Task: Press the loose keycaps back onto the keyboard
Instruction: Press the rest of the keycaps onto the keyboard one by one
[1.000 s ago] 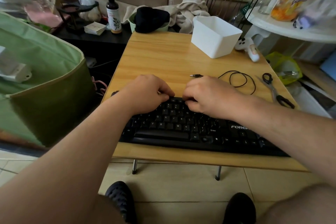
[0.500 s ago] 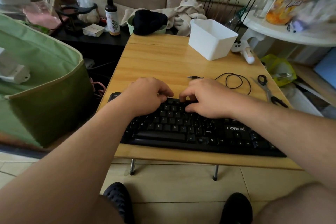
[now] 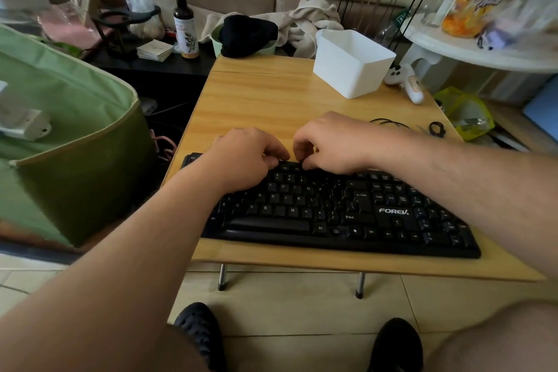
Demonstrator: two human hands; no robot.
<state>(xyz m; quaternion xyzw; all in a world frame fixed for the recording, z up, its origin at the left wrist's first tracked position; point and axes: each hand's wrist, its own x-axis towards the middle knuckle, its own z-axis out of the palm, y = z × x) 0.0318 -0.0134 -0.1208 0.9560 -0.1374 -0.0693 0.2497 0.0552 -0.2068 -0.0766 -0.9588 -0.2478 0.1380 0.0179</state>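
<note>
Both hands, left hand point(image 3: 241, 157) and right hand point(image 3: 335, 145), curl their fingers down onto the top key row of the keyboard point(image 3: 347, 214); whether they pinch a keycap cannot be told. The keyboard lies along the tabletop's point(image 3: 271, 100) near edge, with bare wood behind up to the white bin point(image 3: 351, 65).

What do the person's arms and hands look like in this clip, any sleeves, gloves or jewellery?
Both arms are bare from hand to as far up as the frame shows: no sleeves in view. The left hand and right hand wear no gloves, and no watch or wristband shows on either wrist. No rings are visible, though most fingers are curled out of sight.
</note>
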